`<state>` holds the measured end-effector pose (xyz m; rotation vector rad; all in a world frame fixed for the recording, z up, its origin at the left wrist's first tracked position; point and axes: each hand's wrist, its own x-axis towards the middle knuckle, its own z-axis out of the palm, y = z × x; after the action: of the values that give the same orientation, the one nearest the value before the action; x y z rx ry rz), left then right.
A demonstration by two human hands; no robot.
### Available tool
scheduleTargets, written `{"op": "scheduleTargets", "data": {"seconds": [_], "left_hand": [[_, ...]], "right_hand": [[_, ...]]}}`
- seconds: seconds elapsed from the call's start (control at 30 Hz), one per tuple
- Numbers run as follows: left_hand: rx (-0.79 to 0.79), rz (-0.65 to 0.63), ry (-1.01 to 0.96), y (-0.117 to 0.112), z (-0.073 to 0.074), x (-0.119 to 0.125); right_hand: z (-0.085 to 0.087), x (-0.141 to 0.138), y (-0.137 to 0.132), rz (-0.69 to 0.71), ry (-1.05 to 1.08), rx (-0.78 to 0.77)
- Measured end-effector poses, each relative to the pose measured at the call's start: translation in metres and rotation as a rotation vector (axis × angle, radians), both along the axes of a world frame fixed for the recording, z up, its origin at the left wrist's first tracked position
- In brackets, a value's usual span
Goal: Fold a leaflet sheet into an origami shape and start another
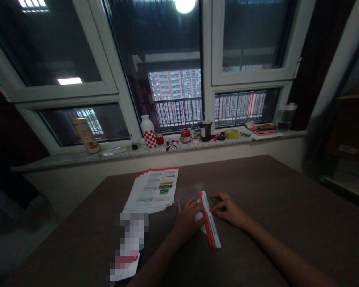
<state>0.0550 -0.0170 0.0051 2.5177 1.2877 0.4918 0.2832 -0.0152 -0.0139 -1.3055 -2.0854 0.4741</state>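
Observation:
A narrow folded paper, red along one side and white along the other, lies slantwise on the table between my hands. A pale flap of it shows at its left side. My left hand rests on the paper's left side, fingers spread and fingertips on the red band. To the right, my right hand has its fingers partly bent and apart, the fingertips at the white edge near the middle of the strip. Whether they press on it I cannot tell.
A fanned stack of printed sheets lies left of my hands on the brown table. Nearer me is a blurred-out item. On the windowsill stand a checkered bottle, a tan flask, a dark cup and yellow tape.

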Motion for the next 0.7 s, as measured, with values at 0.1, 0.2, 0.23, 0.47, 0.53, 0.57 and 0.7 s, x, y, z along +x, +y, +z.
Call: {"op": "scheduleTargets", "data": {"seconds": [0.1,0.2,0.23,0.47,0.53,0.57,0.7], "left_hand": [[0.015,-0.001,-0.009,0.0,-0.001,-0.001],[0.006,-0.008,-0.014,0.001,-0.001,-0.001],[0.001,-0.008,-0.013,0.001,-0.001,0.0],[-0.01,-0.001,0.012,0.001,0.0,0.0],[-0.002,-0.001,0.004,0.001,-0.001,0.0],[0.001,0.001,0.003,0.001,-0.002,0.0],[-0.001,-0.001,0.002,0.001,-0.003,-0.001]], "right_hand": [[0.001,-0.001,0.0,-0.021,-0.008,-0.005],[0.002,-0.002,0.002,-0.051,-0.032,-0.007],[0.003,-0.003,0.003,-0.064,-0.04,-0.004],[0.005,-0.011,0.008,-0.162,-0.095,0.017],[0.004,-0.011,0.009,-0.17,-0.092,0.022],[0.004,-0.011,0.009,-0.167,-0.089,0.018],[0.0,-0.009,0.009,-0.137,-0.072,-0.004]]}}
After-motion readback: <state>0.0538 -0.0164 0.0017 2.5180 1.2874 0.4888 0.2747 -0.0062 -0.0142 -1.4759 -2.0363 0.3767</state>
